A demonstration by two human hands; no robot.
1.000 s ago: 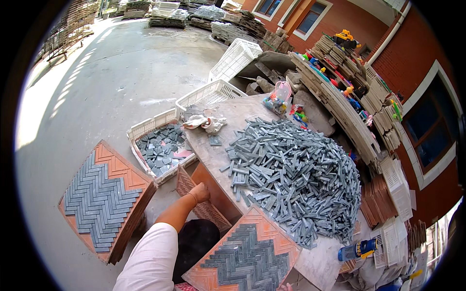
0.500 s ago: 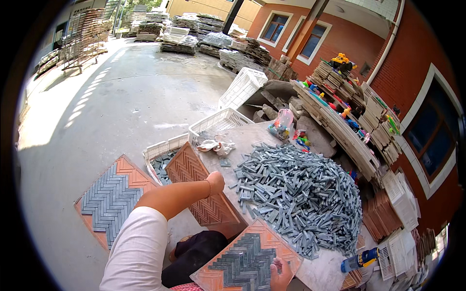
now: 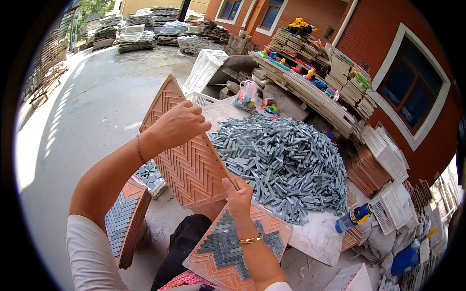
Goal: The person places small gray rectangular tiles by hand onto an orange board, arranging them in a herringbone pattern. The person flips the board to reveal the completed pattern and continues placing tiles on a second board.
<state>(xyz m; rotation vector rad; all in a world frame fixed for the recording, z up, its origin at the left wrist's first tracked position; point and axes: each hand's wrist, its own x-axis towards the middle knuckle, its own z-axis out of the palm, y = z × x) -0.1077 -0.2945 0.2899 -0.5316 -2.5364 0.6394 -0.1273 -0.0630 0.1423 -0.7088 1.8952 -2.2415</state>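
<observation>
An orange tray (image 3: 179, 169) with herringbone grooves is held up tilted, bare of tiles on the side I see. My left hand (image 3: 182, 123) is closed over its upper right edge. Lower on the same edge, my right hand (image 3: 239, 199) grips it, thumb on the near side. Beneath my right forearm lies a second orange tray (image 3: 281, 224), partly filled with dark grey tile strips (image 3: 221, 242) in a zigzag. A big heap of loose grey strips (image 3: 284, 165) covers the table beyond my right hand. Left of my knee stands a stack of trays (image 3: 133, 230), its top one holding grey strips.
A white crate (image 3: 204, 70) leans behind the table (image 3: 315, 237). On the table's right edge lies a blue bottle (image 3: 353, 217). A clear bag of toys (image 3: 246, 97) sits behind the heap. Boards (image 3: 303, 92) with toys and white baskets (image 3: 383, 150) line the right.
The bare tray has been raised and brought nearer. My right hand has left the tray on my lap and taken the raised tray's edge. The view has turned right.
</observation>
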